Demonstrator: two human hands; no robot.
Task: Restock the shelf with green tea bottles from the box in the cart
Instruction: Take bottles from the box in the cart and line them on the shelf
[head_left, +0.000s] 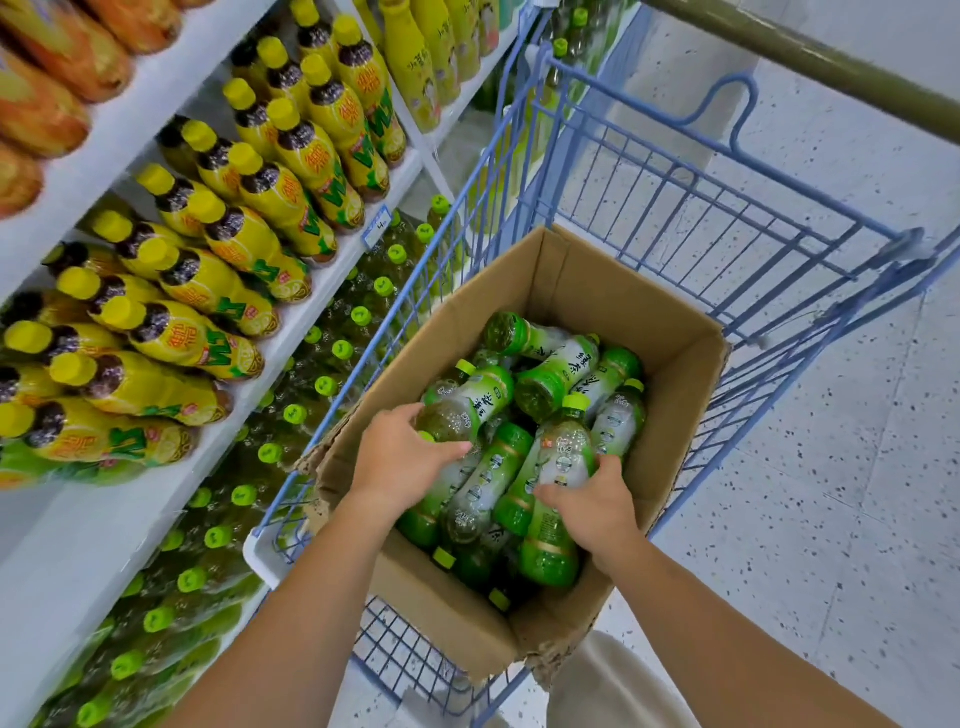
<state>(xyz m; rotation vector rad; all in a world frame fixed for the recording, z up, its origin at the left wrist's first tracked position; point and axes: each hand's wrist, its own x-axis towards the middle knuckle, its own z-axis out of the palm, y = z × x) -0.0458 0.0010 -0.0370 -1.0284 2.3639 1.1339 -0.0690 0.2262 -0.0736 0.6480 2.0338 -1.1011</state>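
Along the left side the shelf (332, 275) runs in tiers: yellow-capped lemon tea bottles (270, 192) lean in rows on the upper board, and below them, on the tier nearest the cart, stand green-capped bottles (296, 413) of what looks like the same green tea, packed close toward the shelf's front edge. Just beside that shelf stands the blue wire cart (727, 244), and the open cardboard box (597, 291) sits in the basket's near end, its flaps up. The green tea bottles (550, 384) lie jumbled inside it on their sides, caps pointing every way, filling the bottom of the box. The left hand (400, 462) reaches in at the box's left wall and closes around the clear lower body of one bottle (457, 415) lying on top of the heap. The right hand (592, 504), nearer the box's right wall, wraps its fingers around the middle of another bottle (563, 457) that lies on the pile with its cap pointing away. I judge these are full, sealed plastic bottles, so moderately heavy for their size, stiff enough not to buckle, with a smooth label that may slip a little; the ribbed waist or the shoulder under the cap seems the surest place to grip, one per hand.
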